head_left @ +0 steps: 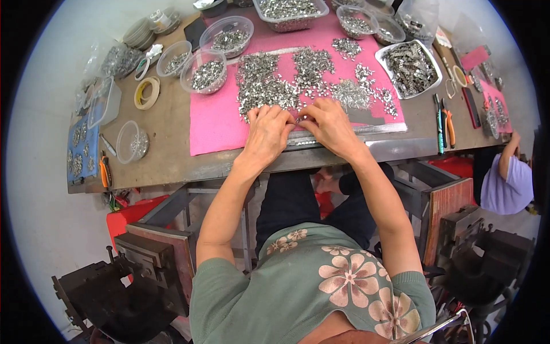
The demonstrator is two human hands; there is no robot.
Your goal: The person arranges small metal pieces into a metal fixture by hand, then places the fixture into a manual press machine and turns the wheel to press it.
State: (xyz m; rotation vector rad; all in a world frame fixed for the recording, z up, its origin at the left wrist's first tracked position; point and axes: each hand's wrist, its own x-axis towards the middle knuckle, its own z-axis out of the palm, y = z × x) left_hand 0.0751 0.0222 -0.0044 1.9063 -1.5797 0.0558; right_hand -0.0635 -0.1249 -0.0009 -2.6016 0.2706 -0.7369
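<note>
My left hand [267,129] and my right hand [328,127] meet over the front edge of a pink mat [211,129]. Thumbs and forefingers are pinched together, close to each other, around something tiny and shiny that I cannot make out. Just beyond my fingers lie spread piles of small silvery metal pieces [264,92]. A heap of finer, paler pieces [350,94] is to the right of them. Along the mat's front edge, partly under my hands, runs a metal strip [381,129] with several small parts lined up on it.
Clear plastic tubs [204,71] of metal parts stand at the back and left. A white tray [409,67] of dark metal parts is at right, near pliers with orange handles [450,129]. Tape [147,93] lies left. Another person [507,180] works at far right.
</note>
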